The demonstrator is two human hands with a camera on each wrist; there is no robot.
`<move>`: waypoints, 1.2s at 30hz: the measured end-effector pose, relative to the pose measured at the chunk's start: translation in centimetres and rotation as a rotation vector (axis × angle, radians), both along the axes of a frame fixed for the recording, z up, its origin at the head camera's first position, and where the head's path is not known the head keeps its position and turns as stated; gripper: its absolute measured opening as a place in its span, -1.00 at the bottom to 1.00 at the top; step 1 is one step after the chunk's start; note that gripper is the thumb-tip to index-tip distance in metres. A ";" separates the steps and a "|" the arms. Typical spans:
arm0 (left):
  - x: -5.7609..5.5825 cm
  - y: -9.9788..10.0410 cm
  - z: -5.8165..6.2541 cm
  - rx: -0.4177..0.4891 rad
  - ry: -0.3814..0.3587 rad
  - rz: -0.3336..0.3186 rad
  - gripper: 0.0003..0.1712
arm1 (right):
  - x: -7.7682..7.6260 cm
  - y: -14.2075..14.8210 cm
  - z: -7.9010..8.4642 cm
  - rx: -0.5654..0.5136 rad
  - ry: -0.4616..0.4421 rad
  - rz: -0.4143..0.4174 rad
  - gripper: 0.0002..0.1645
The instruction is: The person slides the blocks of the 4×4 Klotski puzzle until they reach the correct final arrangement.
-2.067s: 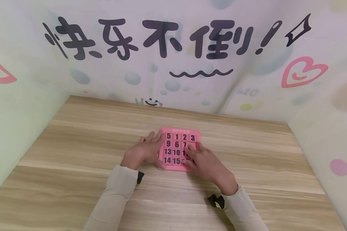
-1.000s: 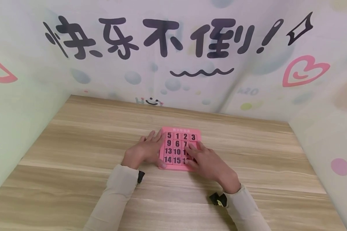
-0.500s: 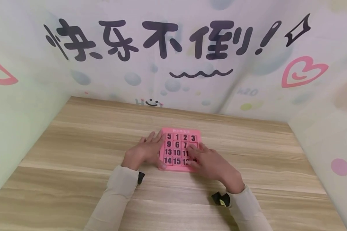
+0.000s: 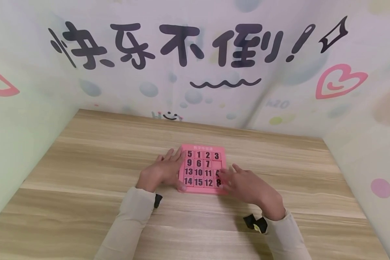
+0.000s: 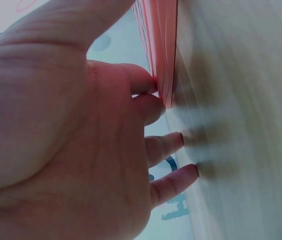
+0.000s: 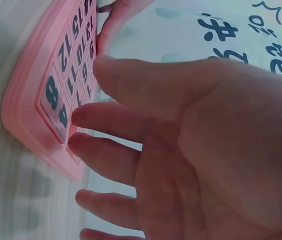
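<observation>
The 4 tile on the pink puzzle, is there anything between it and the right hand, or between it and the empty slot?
Nothing visible is in the way. The right hand is right at the 4 tile, though contact is unclear. The empty slot lies directly above that tile in the head view, with no other tile between.

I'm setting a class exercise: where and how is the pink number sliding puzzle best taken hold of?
Probably by its opposite side edges, left hand from the left, right hand from the right. The pink number sliding puzzle lies flat on the wood-grain tabletop, and its side wall should give purchase; edge grips also avoid the numbered tiles.
</observation>
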State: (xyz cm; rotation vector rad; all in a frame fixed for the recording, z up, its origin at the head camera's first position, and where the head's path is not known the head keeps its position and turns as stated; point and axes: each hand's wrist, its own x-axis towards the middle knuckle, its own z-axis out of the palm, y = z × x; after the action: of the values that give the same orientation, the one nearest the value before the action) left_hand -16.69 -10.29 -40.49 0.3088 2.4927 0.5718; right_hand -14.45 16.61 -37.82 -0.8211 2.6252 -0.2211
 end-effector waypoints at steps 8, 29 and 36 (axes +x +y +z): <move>-0.1 0.0 -0.1 -0.001 -0.002 -0.005 0.41 | 0.1 -0.3 -0.1 0.015 -0.025 -0.008 -0.37; -0.1 0.0 -0.3 0.003 -0.001 -0.011 0.42 | 0.3 -0.7 0.0 0.029 -0.075 -0.048 -0.36; -0.1 0.0 -0.2 0.008 -0.001 -0.010 0.42 | 0.2 -0.7 -0.1 0.033 -0.089 -0.052 -0.35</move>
State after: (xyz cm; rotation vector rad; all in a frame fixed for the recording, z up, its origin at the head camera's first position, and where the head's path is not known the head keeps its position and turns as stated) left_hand -16.80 -10.33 -40.73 0.3243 2.4871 0.5779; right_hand -14.24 15.88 -37.88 -0.7166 2.5614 -0.2230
